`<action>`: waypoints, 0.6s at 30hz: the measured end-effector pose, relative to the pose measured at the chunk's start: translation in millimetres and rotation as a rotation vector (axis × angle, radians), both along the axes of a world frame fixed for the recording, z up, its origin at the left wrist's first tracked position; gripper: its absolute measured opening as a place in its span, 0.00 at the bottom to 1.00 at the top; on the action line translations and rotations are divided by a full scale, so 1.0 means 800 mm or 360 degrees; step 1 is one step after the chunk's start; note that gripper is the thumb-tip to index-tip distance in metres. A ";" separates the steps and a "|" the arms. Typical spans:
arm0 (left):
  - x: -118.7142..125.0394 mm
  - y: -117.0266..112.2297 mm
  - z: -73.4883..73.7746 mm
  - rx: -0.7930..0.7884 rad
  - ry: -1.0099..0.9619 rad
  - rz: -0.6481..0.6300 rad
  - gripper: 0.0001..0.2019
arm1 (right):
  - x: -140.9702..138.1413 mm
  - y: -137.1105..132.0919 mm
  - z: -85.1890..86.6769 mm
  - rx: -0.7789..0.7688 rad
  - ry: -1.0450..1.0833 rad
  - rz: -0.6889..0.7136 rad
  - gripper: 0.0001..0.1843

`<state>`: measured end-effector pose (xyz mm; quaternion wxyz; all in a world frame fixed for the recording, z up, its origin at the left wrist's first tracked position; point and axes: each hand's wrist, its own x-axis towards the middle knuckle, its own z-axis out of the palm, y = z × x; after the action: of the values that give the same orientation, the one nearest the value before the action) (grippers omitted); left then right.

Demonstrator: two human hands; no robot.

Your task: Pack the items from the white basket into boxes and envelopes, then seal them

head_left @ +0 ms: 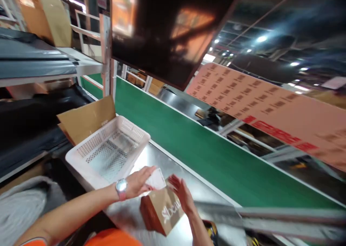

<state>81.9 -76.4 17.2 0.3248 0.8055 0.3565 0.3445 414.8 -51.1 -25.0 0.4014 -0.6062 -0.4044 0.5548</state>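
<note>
Brown cardboard: one printed box (161, 210) is set on a metal bench (173, 168), with two hands placed about it.

The box is found near six o'clock in view. At its eleven o'clock, a white packet (158, 180) is gripped in the left hand (136, 184); at its two o'clock, the right hand (183, 193) is held flat, fingers extended, no object seen in it; whether the box is touched cannot be told. In judgement, the packet is best carried level and the box best steadied from the side. Counted, near to far: box, one; packet, one; white basket (77, 165), ten o'clock of the box, one; green belt (173, 127), one o'clock, one; dark screen (162, 30), twelve o'clock, one.
</note>
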 end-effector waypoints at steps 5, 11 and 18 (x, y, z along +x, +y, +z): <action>0.048 -0.039 -0.009 -0.0516 0.0022 -0.0171 0.49 | -0.035 -0.060 0.069 0.0094 0.0040 0.0541 0.38; 0.075 -0.039 -0.015 -0.1306 -0.0644 0.0107 0.52 | 0.000 -0.148 0.060 -0.0019 0.0148 0.0338 0.27; 0.207 -0.128 -0.060 -0.1684 -0.0941 0.0303 0.37 | -0.017 -0.239 0.015 0.0061 0.0579 -0.0462 0.30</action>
<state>247.8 -179.0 -30.5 0.7335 0.3700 0.4445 0.3571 401.4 -242.3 -12.9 0.5547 -0.5405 -0.2444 0.5835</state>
